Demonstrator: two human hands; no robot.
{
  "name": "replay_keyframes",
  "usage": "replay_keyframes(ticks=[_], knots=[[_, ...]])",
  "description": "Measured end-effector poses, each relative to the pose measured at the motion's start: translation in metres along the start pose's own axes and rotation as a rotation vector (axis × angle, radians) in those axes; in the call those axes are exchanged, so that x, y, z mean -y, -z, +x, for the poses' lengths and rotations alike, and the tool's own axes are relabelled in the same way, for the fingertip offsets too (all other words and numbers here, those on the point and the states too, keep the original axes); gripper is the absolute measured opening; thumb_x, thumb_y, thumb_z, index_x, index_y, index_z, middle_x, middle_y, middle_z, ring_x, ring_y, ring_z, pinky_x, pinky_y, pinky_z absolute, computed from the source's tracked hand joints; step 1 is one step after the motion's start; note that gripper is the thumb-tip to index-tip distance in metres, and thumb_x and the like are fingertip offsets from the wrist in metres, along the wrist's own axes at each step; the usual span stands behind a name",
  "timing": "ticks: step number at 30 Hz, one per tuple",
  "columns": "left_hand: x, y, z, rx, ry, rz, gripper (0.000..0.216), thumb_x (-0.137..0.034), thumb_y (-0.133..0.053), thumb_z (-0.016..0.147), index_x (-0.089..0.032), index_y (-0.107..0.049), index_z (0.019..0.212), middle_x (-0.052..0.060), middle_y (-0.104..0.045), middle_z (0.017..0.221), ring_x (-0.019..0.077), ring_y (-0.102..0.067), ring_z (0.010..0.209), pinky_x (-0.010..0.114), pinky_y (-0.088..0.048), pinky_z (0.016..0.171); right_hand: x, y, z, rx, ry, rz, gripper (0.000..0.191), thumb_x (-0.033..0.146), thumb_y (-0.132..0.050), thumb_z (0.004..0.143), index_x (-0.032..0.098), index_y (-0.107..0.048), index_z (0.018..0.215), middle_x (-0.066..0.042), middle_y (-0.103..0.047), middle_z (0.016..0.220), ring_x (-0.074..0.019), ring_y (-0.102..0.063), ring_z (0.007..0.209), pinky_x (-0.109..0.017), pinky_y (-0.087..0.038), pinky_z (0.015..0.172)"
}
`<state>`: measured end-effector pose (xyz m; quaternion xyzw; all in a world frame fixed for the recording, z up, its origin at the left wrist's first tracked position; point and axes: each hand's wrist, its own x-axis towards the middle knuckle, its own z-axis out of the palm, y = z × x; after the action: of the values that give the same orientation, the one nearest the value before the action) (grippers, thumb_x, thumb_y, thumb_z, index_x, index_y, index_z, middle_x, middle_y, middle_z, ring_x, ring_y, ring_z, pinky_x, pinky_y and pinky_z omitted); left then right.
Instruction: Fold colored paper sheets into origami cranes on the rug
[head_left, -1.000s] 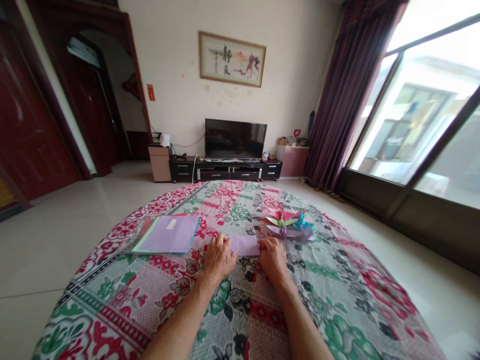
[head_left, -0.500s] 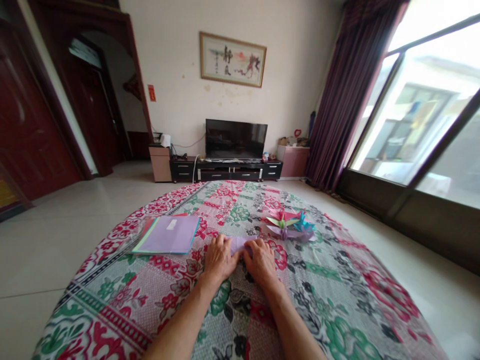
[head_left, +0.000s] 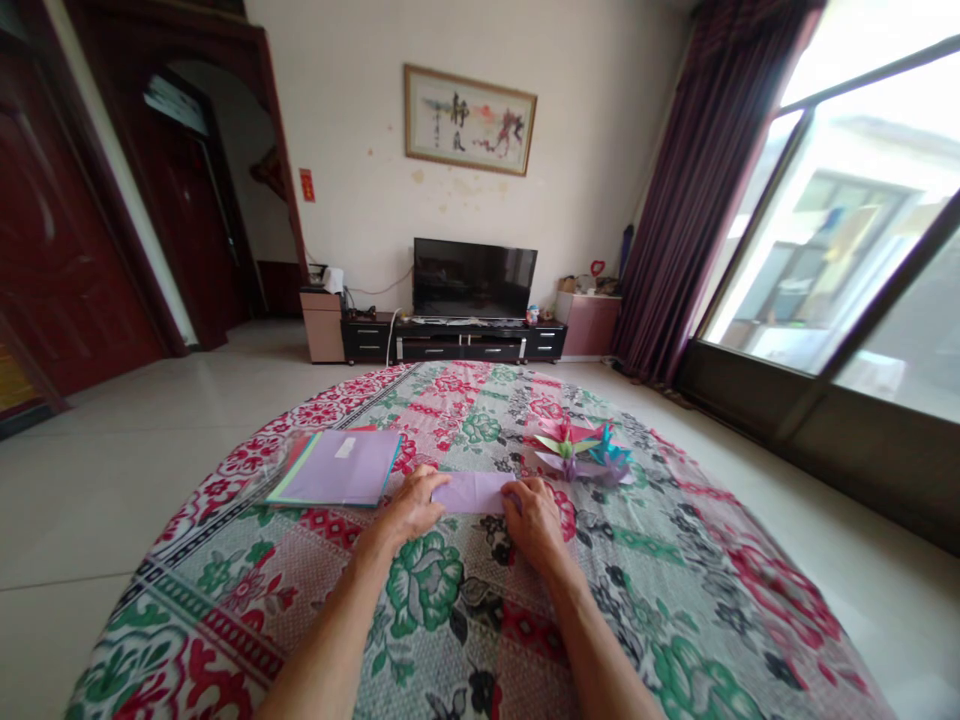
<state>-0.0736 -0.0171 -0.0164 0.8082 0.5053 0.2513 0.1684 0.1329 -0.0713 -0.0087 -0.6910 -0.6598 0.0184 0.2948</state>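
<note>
A folded lilac paper strip [head_left: 472, 491] lies flat on the round table's floral cloth [head_left: 450, 600]. My left hand [head_left: 409, 508] presses its left end with fingers stretched flat. My right hand [head_left: 534, 516] rests on its right end, fingers curled down onto the paper's edge. Both forearms reach in from the bottom of the view.
A stack of coloured paper sheets [head_left: 337, 467] with a lilac sheet on top lies left of my hands. Several folded paper cranes [head_left: 581, 451] sit to the right, just beyond. Tiled floor surrounds the table; a TV [head_left: 475, 279] stands at the far wall.
My left hand slid left along the strip, uncovering more lilac paper between my hands. My right hand moved left to the strip half a second ago and stays on its right end.
</note>
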Motion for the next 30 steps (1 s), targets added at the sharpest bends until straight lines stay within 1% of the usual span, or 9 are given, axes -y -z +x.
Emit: replay_keyframes(ticks=[5, 9, 11, 13, 15, 18, 22, 27, 30], knots=[[0.004, 0.007, -0.001, 0.011, -0.025, -0.022, 0.057, 0.004, -0.042, 0.06, -0.021, -0.064, 0.106, 0.005, -0.06, 0.109, 0.0141, -0.057, 0.098, 0.023, -0.043, 0.088, -0.003, -0.001, 0.003, -0.004, -0.013, 0.01, 0.023, 0.018, -0.051, 0.078, 0.023, -0.067, 0.094, -0.006, -0.061, 0.097, -0.0196, -0.055, 0.091, -0.027, -0.038, 0.081], [0.0, 0.005, 0.003, -0.079, 0.065, 0.031, 0.05, 0.003, -0.041, 0.065, -0.019, -0.066, 0.102, 0.006, -0.065, 0.095, 0.0147, -0.06, 0.085, 0.024, -0.047, 0.078, -0.007, -0.007, 0.004, -0.061, -0.017, 0.007, 0.035, 0.012, -0.048, 0.074, 0.017, -0.063, 0.106, -0.01, -0.059, 0.109, -0.021, -0.054, 0.099, -0.029, -0.037, 0.089], [-0.007, 0.0, 0.007, -0.176, 0.103, 0.058, 0.046, 0.001, -0.041, 0.069, -0.018, -0.064, 0.104, 0.006, -0.066, 0.096, 0.0157, -0.06, 0.089, 0.026, -0.046, 0.083, -0.007, -0.008, 0.004, -0.084, -0.015, 0.002, 0.039, 0.011, -0.045, 0.074, 0.014, -0.059, 0.111, -0.012, -0.057, 0.115, -0.0217, -0.052, 0.105, -0.03, -0.035, 0.093], [-0.016, -0.006, 0.01, -0.255, 0.045, 0.081, 0.044, -0.003, -0.041, 0.073, -0.017, -0.061, 0.11, 0.008, -0.063, 0.107, 0.0168, -0.056, 0.102, 0.028, -0.041, 0.093, -0.005, -0.009, 0.004, -0.096, -0.017, -0.016, 0.04, 0.017, -0.046, 0.076, 0.012, -0.056, 0.115, -0.014, -0.055, 0.119, -0.0232, -0.05, 0.109, -0.032, -0.033, 0.096], [-0.025, -0.013, 0.012, -0.246, -0.039, 0.117, 0.036, -0.016, -0.045, 0.079, -0.015, -0.058, 0.113, 0.01, -0.06, 0.115, 0.0192, -0.052, 0.109, 0.031, -0.039, 0.098, -0.002, -0.01, 0.003, -0.103, -0.025, -0.04, 0.043, 0.026, -0.048, 0.078, 0.01, -0.052, 0.118, -0.016, -0.054, 0.12, -0.0256, -0.049, 0.111, -0.035, -0.032, 0.096], [-0.034, -0.019, 0.012, -0.162, -0.067, 0.186, 0.038, -0.028, -0.052, 0.08, -0.016, -0.056, 0.115, 0.011, -0.059, 0.115, 0.0224, -0.05, 0.112, 0.036, -0.038, 0.098, 0.0, -0.011, 0.002, -0.103, -0.03, -0.053, 0.049, 0.035, -0.052, 0.077, 0.009, -0.052, 0.119, -0.016, -0.057, 0.115, -0.0282, -0.05, 0.108, -0.037, -0.033, 0.095], [-0.035, -0.02, 0.012, -0.119, -0.049, 0.216, 0.047, -0.03, -0.06, 0.073, -0.019, -0.052, 0.119, 0.009, -0.057, 0.118, 0.0235, -0.047, 0.115, 0.036, -0.037, 0.097, -0.002, -0.015, 0.002, -0.113, -0.019, -0.009, 0.046, 0.028, -0.054, 0.073, 0.015, -0.053, 0.117, -0.012, -0.059, 0.111, -0.0263, -0.052, 0.102, -0.034, -0.037, 0.09], [-0.03, -0.02, 0.013, -0.141, -0.046, 0.143, 0.056, -0.028, -0.063, 0.07, -0.016, -0.049, 0.123, 0.011, -0.055, 0.119, 0.0235, -0.047, 0.116, 0.035, -0.037, 0.098, -0.006, -0.018, 0.003, -0.166, 0.008, 0.095, 0.047, 0.017, -0.048, 0.071, 0.016, -0.053, 0.118, -0.009, -0.06, 0.106, -0.0209, -0.055, 0.095, -0.031, -0.04, 0.085], [-0.025, -0.022, 0.012, -0.235, -0.011, 0.063, 0.056, -0.022, -0.062, 0.069, -0.018, -0.048, 0.123, 0.011, -0.053, 0.122, 0.0222, -0.048, 0.116, 0.035, -0.038, 0.098, -0.007, -0.016, 0.007, -0.183, -0.023, 0.185, 0.043, 0.014, -0.043, 0.071, 0.015, -0.057, 0.112, -0.007, -0.064, 0.091, -0.0182, -0.058, 0.083, -0.029, -0.043, 0.078]])
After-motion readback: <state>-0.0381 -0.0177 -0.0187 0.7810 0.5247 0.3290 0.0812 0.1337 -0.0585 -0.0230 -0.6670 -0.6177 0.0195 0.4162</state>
